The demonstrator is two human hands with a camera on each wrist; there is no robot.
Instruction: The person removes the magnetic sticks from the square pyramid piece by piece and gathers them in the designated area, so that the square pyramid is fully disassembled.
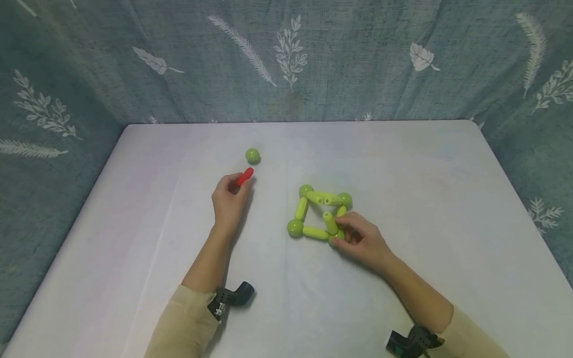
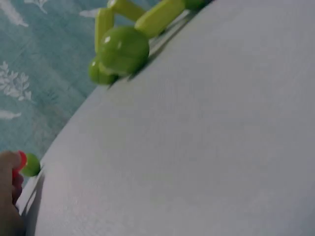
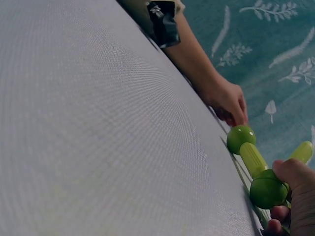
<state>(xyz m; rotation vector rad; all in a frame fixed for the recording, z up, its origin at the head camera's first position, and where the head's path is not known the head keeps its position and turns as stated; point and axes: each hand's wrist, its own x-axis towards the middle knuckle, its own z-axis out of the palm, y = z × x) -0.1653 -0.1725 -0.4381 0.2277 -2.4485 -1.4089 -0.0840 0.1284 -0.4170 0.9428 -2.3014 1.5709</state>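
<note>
Pinching a red rod [image 1: 245, 176] in my left fingers [image 1: 233, 177] and the near-right ball [image 3: 268, 189] of a green frame [image 1: 315, 232] in my right fingers [image 1: 348, 219], I hold the rod's long axis slanting forward and rightward, its free end near a loose green ball [image 1: 252, 155] on the table [image 1: 416, 174].

Head view facing down, 2 low tilted wrist views, shared tabletop [image 1: 286, 283]
</note>
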